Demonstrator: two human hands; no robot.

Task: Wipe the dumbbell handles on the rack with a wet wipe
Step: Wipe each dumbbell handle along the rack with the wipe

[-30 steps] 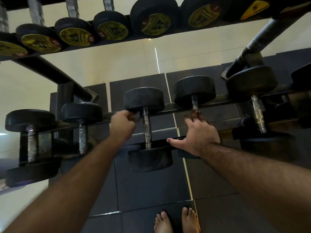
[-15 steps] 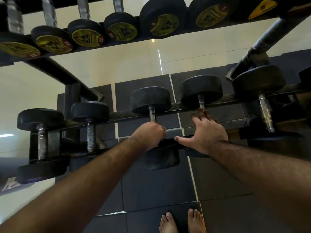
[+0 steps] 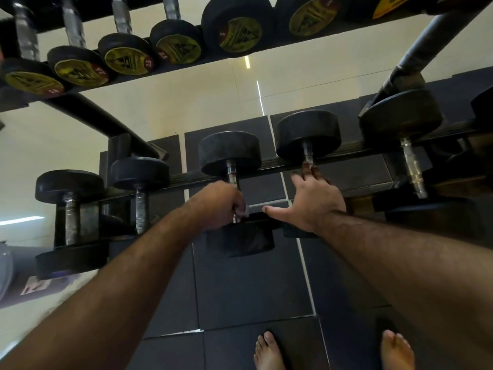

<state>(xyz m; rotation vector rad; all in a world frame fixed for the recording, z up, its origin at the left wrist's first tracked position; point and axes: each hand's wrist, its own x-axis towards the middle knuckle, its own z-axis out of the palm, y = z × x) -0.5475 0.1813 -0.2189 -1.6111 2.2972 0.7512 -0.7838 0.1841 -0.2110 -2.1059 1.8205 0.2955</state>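
Observation:
Several black dumbbells lie across the lower rack rail (image 3: 269,166). My left hand (image 3: 218,205) is closed around the metal handle (image 3: 231,173) of the middle dumbbell (image 3: 230,153), near its lower end; a bit of pale wet wipe (image 3: 244,212) shows at my fingers. My right hand (image 3: 310,201) lies flat with spread fingers over the handle of the dumbbell (image 3: 308,136) to the right, hiding most of that handle.
More dumbbells (image 3: 140,172) (image 3: 400,118) sit left and right on the same rail. An upper shelf holds several yellow-labelled dumbbells (image 3: 125,57). A slanted rack post (image 3: 432,41) stands at upper right. Dark floor tiles and my bare feet (image 3: 268,352) are below.
My left hand moved from the top of the middle dumbbell's handle down along it to its lower end. My right hand stayed on the neighbouring dumbbell.

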